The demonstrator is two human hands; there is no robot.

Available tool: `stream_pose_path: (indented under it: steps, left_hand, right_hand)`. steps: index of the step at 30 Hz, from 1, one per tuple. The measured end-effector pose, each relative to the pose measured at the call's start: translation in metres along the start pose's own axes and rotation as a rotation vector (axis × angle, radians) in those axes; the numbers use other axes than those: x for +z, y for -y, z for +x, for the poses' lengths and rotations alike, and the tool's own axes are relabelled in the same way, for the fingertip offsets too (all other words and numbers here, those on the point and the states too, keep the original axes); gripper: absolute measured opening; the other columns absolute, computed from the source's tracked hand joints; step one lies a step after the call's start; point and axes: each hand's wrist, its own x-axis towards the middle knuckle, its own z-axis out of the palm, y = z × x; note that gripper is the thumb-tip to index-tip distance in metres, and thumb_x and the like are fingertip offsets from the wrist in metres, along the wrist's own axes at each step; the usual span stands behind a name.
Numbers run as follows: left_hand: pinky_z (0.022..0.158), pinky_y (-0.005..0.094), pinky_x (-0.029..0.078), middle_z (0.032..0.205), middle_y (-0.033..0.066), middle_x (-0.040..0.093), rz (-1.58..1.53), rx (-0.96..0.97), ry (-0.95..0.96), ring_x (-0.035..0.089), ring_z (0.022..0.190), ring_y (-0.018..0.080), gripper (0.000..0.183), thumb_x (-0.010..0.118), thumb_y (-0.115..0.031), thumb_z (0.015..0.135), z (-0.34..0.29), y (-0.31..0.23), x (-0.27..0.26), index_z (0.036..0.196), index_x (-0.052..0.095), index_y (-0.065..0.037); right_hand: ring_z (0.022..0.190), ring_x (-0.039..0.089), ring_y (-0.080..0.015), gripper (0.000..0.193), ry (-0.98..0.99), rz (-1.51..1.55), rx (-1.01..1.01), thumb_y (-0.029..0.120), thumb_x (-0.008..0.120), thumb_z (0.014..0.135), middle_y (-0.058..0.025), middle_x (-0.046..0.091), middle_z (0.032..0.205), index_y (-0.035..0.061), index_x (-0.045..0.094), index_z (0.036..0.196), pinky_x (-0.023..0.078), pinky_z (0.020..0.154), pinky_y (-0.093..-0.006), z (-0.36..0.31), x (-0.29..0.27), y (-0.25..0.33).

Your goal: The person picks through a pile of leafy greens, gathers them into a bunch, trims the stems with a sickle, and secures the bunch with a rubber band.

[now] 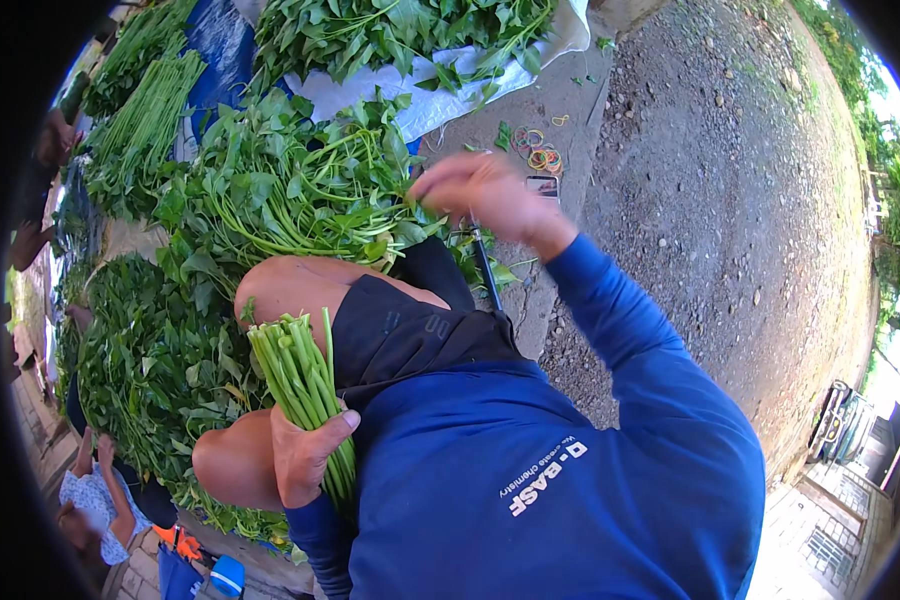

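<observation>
A bunch of leafy-green stems (pixel 300 370), its cut ends facing up, is wrapped in my left hand (pixel 310 450) against my lap. The thumb presses along its side. My right hand (pixel 490 200) is smeared by motion at the right edge of a heap of leafy greens (pixel 300 200), so its fingers cannot be read clearly. Long pale stems in that heap point toward it. Just beyond the hand lie several coloured rubber bands (pixel 544 158) on the concrete and a phone (pixel 544 187), partly covered by the hand.
More greens (pixel 400 35) lie on a white sheet (pixel 440 95) at the top. Bundled long stems (pixel 150 110) and another leafy heap (pixel 150 350) spread leftward. A black pole (pixel 486 268) stands by my knee. Gravel (pixel 710 180) stretches right. Another person (pixel 100 505) is at lower left.
</observation>
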Motion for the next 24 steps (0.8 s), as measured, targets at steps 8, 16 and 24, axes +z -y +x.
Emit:
stream_pose_path:
  steps: [8,16,24]
  left_hand:
    - [0.079,0.0314,0.055,0.095,0.0039,0.068,-0.063,0.100,0.059,0.066,0.088,0.0165,0.035,0.079,-0.001,0.081,0.003,-0.007,0.015,0.114,0.068,-0.001]
    - [0.108,0.0359,0.046,0.136,0.0112,0.058,0.222,0.343,0.029,0.057,0.125,0.0203,0.080,0.086,-0.034,0.088,0.010,0.018,-0.008,0.146,0.046,0.002]
    - [0.081,0.0381,0.052,0.096,0.0108,0.072,-0.159,0.540,-0.425,0.064,0.089,0.0225,0.092,0.022,-0.073,0.108,0.052,0.011,-0.006,0.104,0.072,0.004]
  right_hand:
    - [0.099,0.062,-0.0089,0.055,0.725,0.547,0.056,0.021,0.083,0.092,-0.0049,0.069,0.119,0.0047,0.060,0.139,0.050,0.077,-0.0249,-0.035,0.169,0.023]
    - [0.091,0.068,-0.0116,0.024,0.457,0.681,-0.077,0.002,0.074,0.092,-0.0004,0.069,0.097,0.0034,0.066,0.115,0.056,0.078,-0.0300,-0.030,0.215,0.032]
    - [0.118,0.063,-0.0194,0.072,0.409,0.450,-0.010,0.024,0.080,0.086,-0.0077,0.063,0.134,-0.0003,0.051,0.147,0.051,0.103,-0.0348,-0.039,0.219,0.026]
